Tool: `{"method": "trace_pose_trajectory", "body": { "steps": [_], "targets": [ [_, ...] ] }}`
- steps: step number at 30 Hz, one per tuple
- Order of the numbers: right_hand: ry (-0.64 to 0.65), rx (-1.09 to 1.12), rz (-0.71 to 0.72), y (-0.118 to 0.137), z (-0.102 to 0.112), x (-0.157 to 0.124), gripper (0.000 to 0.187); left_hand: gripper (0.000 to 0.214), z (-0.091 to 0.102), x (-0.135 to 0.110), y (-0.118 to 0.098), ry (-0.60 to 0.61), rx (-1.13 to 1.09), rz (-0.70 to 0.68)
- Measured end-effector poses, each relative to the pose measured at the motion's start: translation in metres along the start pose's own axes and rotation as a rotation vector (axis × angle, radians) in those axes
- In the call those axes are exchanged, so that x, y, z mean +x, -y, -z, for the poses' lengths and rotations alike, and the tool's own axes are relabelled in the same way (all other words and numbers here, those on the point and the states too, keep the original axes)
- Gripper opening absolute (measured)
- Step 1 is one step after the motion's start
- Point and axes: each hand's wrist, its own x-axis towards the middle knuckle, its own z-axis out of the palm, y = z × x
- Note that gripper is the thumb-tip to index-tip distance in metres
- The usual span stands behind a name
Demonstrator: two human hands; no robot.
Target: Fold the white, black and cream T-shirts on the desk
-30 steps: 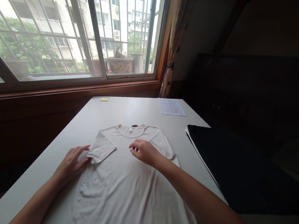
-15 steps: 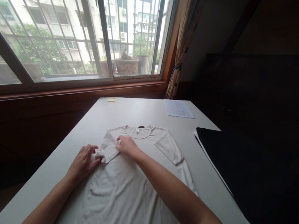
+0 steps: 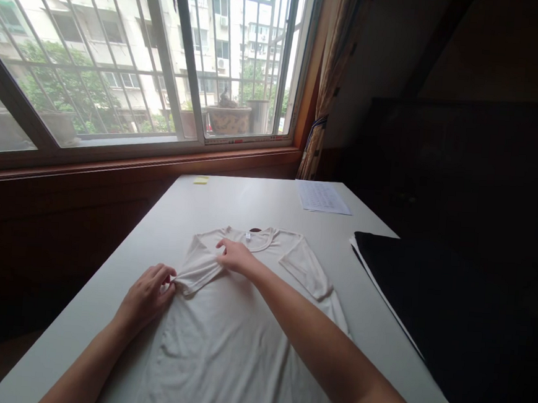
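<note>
A white short-sleeved T-shirt (image 3: 221, 334) lies spread out, with its neckline towards the window. The sleeve on the left is folded inward over the shirt's front, and so is the one on the right. My left hand (image 3: 147, 291) is closed, pinching the outer edge of the left sleeve. On the chest below the collar, my right hand (image 3: 235, 256) pinches the inner end of that same sleeve, its index finger raised a little. The cloth is drawn taut between both hands. A small label shows inside the collar.
The shirt rests on a white table (image 3: 155, 230). Printed sheets (image 3: 325, 196) and a yellow sticky note (image 3: 200, 180) lie at its far end. Dark folded cloth (image 3: 429, 301) covers the right side. Beyond stand a barred window (image 3: 135, 60) and a tied curtain (image 3: 319, 125).
My right hand has moved slightly to the right and pulled the sleeve end with it. My left hand has shifted slightly left, and the bunched sleeve edge is now stretched straighter.
</note>
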Motion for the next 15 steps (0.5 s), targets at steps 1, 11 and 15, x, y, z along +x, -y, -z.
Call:
{"method": "trace_pose_trajectory", "body": {
  "steps": [1,11,15],
  "targets": [
    [0.0,-0.015,0.002,0.002,0.002,0.002,0.042,0.005,0.0,0.0,0.0,0.009,0.001,-0.014],
    [-0.07,-0.112,0.038,0.028,-0.011,0.05,0.042,0.013,0.004,0.004,-0.006,0.021,-0.062,-0.116],
    [-0.073,-0.11,0.039,0.035,-0.023,0.068,0.045,0.014,0.005,0.004,-0.003,0.018,-0.09,-0.091]
  ]
}}
